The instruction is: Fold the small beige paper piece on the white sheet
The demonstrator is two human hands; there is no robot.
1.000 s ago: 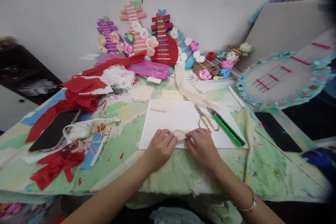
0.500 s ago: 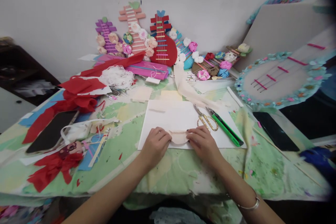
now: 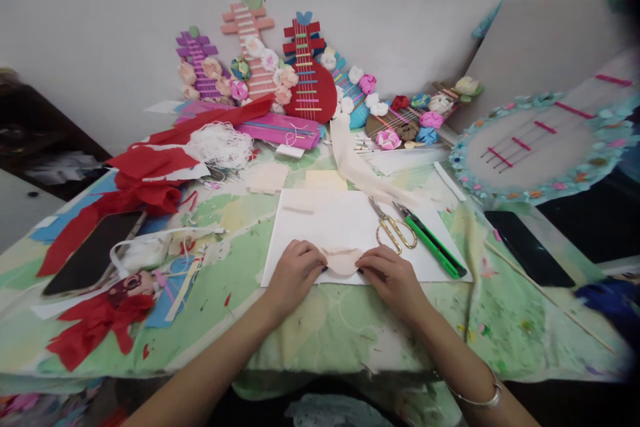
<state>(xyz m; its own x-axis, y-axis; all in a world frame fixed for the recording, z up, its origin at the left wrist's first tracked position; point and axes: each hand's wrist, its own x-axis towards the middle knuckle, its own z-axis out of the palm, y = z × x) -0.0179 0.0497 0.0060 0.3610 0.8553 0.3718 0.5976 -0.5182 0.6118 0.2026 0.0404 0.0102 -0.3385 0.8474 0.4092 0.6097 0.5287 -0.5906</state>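
Between my two hands is a small pale pink piece of crepe paper (image 3: 343, 263), its lower edge rounded and its upper edge curled. My left hand (image 3: 296, 271) pinches its left end between thumb and fingers. On the other end, my right hand (image 3: 389, 271) grips in the same way. Beneath lies a white board (image 3: 330, 217) with a thin pale strip (image 3: 299, 207) on it. Gold-handled scissors (image 3: 396, 232) rest just beyond my right hand, beside a green utility knife (image 3: 434, 244).
Paper-flowered model instruments, among them a red lute (image 3: 313, 90), lean along the wall. Red crepe paper (image 3: 150, 163), white thread (image 3: 223, 145) and a phone (image 3: 95, 253) lie left. A second phone (image 3: 528, 248) and a thin stick (image 3: 550, 297) lie right. A long cream strip (image 3: 357, 170) runs behind the board.
The paper piece now bows open more, with its rounded lower part showing wider. Both hands keep hold of its ends and have barely moved. The view has shifted slightly.
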